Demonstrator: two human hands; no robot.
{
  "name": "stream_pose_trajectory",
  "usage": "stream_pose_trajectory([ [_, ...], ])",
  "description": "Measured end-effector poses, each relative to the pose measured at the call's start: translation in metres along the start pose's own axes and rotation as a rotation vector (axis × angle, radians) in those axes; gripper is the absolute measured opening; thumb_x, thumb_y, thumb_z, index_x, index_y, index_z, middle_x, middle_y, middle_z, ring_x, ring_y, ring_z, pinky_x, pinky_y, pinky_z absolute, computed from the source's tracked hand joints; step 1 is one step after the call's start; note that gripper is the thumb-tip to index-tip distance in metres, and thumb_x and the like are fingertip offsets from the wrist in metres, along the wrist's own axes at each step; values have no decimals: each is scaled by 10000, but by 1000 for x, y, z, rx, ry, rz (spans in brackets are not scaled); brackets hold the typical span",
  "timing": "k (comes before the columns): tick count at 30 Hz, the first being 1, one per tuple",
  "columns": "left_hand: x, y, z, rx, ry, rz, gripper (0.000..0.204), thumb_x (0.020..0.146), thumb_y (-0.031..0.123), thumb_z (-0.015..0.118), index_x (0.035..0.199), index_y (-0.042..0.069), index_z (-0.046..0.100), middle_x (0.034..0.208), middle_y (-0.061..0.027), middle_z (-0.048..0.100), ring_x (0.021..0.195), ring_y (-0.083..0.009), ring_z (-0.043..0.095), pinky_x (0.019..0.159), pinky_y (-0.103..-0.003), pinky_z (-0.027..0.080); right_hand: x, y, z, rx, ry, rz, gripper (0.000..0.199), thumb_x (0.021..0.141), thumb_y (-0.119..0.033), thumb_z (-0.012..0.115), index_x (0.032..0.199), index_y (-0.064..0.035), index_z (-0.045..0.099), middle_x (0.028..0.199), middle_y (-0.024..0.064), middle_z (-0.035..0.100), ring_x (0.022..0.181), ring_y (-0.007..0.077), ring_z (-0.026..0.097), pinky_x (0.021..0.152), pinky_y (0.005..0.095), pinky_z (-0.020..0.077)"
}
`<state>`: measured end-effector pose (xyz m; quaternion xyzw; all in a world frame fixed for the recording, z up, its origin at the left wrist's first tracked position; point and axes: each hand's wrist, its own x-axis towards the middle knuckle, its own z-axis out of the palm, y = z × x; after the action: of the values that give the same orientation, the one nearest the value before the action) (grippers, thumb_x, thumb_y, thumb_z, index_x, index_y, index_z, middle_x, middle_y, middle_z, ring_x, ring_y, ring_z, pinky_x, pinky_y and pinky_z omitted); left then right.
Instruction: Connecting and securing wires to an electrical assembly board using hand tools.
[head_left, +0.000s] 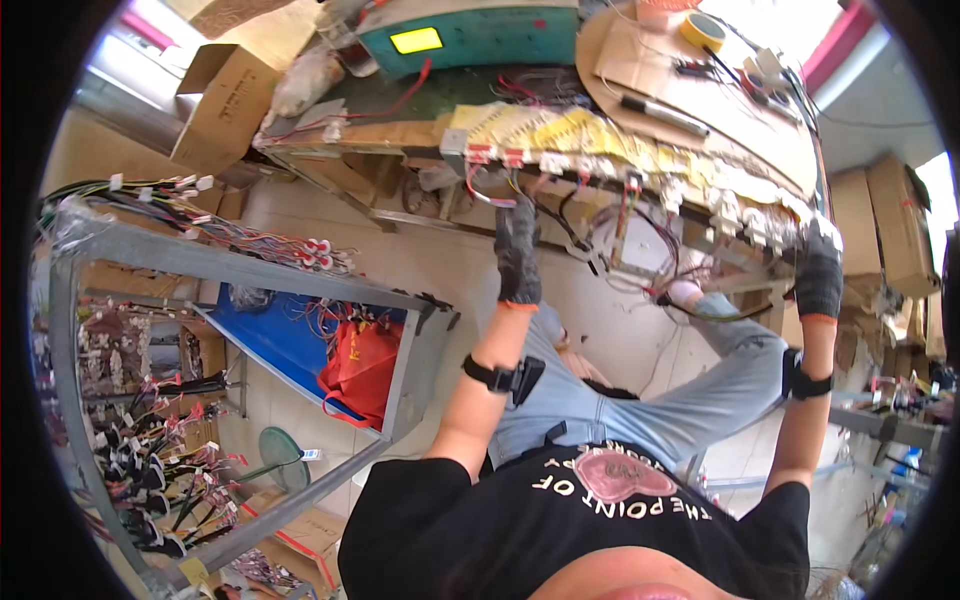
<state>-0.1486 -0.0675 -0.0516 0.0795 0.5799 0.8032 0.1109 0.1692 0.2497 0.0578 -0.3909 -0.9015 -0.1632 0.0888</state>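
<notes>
Tension could unseat white plastic connectors; we cannot tell whether our grey-gloved left hand or right hand grasps.

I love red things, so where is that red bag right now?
In the head view, the red bag is left of centre, at the right end of the blue panel, below and left of the gloved left hand.
</notes>
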Motion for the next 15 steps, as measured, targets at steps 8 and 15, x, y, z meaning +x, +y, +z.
stream_pose_trajectory([
  [8,26,29,33,-336,-79,-496,341,849,324,622,1082,75,630,962,-19,667,818,-122,596,727,-266,439,4,5,7,-109,-95,63,444,864,-80,441,1298,7,415,1299,245,446,1222,396,391,1040,423,316],
  [15,31,17,33,-226,-26,-386,255,801,214,695,979,35,663,920,-24,661,814,-119,593,759,-270,439,5,-6,4,-106,-81,94,420,883,-89,415,1295,-7,423,1297,238,450,1216,389,400,1038,430,320],
])
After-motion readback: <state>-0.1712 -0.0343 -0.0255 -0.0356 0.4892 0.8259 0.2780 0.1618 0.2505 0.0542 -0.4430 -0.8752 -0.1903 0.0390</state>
